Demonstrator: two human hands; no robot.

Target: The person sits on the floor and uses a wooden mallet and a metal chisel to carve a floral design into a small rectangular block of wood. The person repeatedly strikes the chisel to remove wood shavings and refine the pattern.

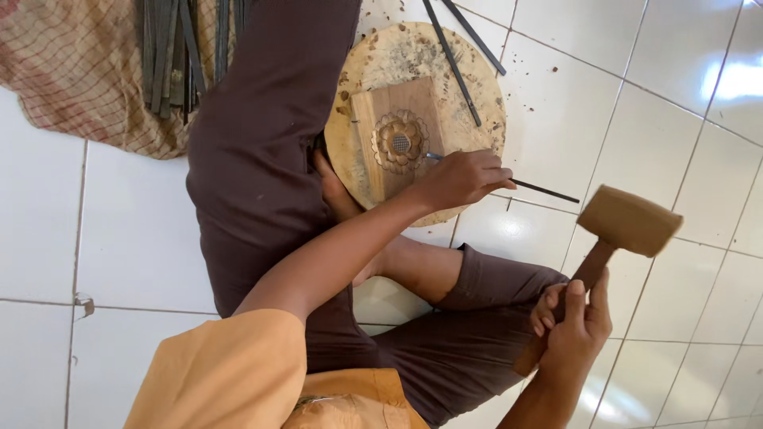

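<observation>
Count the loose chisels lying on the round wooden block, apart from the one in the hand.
2. Both loose chisels lie slanted across the round wooden block's upper edge, side by side. A third is held in one hand. More tools are bundled on the cloth.

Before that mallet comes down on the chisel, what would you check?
1. Chisel tip placed on the carved panel: ok, it sits at the flower's edge.
2. Left hand gripping the chisel: ok, fingers wrapped round the shaft.
3. Right hand gripping the mallet: ok, closed on the handle, head raised off to the side.
4. Panel flat on the round wooden block: ok.
5. Spare chisels away from the strike: ok, they lie beyond the panel.
6. Panel fixed against sliding: cannot tell.
</observation>
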